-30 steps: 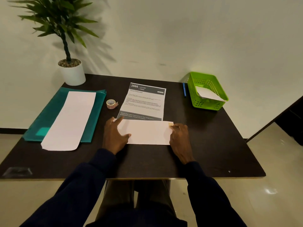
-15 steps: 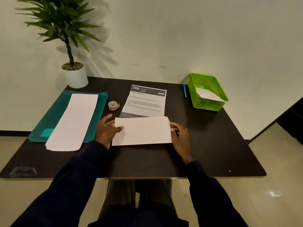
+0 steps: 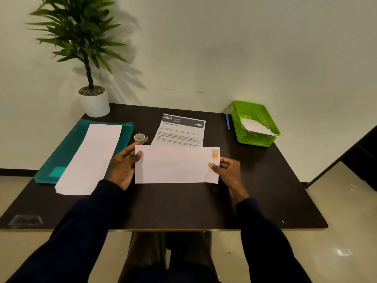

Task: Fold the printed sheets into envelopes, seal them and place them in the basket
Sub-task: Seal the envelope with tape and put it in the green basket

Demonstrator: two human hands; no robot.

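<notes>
Dark table [image 3: 255, 201], frame centre: stamped envelope [image 3: 175, 164] held up, printed sheet [image 3: 181, 131] flat just above it, basket [image 3: 256, 140] upper right. Left hand [image 3: 122, 166] and right hand [image 3: 228, 172] pinch the envelope's short ends; light edge grips should avoid creasing.

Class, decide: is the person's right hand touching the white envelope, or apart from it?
Touching. In the head view the right hand pinches the envelope at its right edge, thumb on its front.
</notes>
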